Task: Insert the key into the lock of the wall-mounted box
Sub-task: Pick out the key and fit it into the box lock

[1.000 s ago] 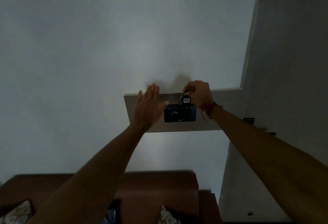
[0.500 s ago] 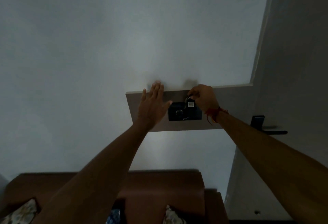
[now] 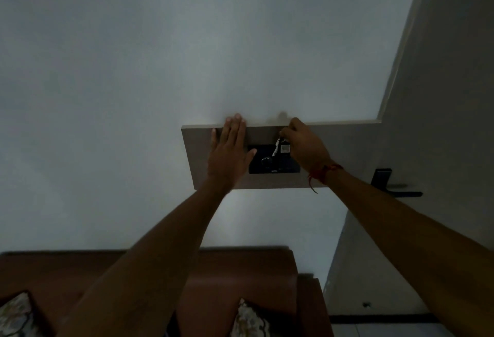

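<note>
Single head-worn wide-angle view, facing forward at a pale wall (image 3: pixel 133 96) from arm's reach. Both forearms stretched in from the bottom edge toward a panel (image 3: pixel 195 155) at mid-frame. Door handle (image 3: pixel 395 189) at right, sofa back (image 3: pixel 240 264) low in frame. Dim; edges bent by the lens. No second view.

Dark box (image 3: pixel 272 160) with round dial on beige panel; tagged key (image 3: pixel 284 147) at its top.
</note>
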`<state>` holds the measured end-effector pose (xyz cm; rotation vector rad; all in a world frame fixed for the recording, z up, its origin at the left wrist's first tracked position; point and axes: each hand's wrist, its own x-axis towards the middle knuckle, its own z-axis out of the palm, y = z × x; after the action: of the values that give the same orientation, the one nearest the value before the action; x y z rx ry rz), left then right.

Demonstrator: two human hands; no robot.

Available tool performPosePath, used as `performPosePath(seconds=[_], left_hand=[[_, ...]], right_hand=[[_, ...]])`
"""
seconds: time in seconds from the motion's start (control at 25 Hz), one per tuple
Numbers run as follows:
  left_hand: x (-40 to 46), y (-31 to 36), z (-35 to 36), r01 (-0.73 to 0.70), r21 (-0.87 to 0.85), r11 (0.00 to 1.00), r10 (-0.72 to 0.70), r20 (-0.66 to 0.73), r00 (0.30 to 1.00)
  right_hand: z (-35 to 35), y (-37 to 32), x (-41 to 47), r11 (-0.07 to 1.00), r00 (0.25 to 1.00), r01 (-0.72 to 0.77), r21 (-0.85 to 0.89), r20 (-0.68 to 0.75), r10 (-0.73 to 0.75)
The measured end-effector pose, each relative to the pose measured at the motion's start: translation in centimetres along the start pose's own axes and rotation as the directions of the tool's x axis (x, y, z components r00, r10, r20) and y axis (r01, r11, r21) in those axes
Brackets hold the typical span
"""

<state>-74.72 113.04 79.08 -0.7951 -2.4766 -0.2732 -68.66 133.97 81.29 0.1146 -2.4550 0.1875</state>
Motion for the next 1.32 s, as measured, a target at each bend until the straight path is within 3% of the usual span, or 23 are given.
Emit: performPosePath(seconds=[0.12,0.4,0.64,0.88,1.0,1.12,1.32], left_hand=[[0.0,0.0,0.2,0.010,-0.004,1.000,-0.010,0.001,1.000],[-0.1,-0.1,0.7,0.009,-0.012,1.000,-0.009,-0.020,1.000],[0.0,0.0,0.2,0.005,-0.010,1.000,-0.006,-0.010,1.000],[-0.1,0.3,-0.2,0.010,-0.012,1.000,-0.010,0.006,1.000],[-0.2,0.3,-0.2,0.013,-0.003,1.000,-0.013,0.010,1.000],[-0.1,0.3,0.0,0.015,-0.005,1.000,-0.015,0.012,1.000],[0.0,0.4,0.4,0.026,-0.003,1.000,-0.026,0.005,1.000]], right_hand=[[-0.4,-0.5,-0.5,0.984,0.996,0.090,-0.156,0.015,-0.089],[-0.5,-1.9,0.8,0.968,0.994,0.105,-0.229,0.055,-0.095],[-0.7,-2.1,2.7,0.996,0.994,-0.009,-0.093,0.107,0.019],[-1.5,-1.0,3.2,0.995,0.979,-0.016,0.102,0.202,-0.005],[-1.8,-0.5,2.8,0.995,0.969,0.033,0.092,0.240,-0.054],[-1.8,0.2,1.5,0.988,0.978,0.042,0.150,0.194,-0.071],[-0.6,0.6,-0.1,0.986,0.998,-0.053,0.160,0.052,0.045]])
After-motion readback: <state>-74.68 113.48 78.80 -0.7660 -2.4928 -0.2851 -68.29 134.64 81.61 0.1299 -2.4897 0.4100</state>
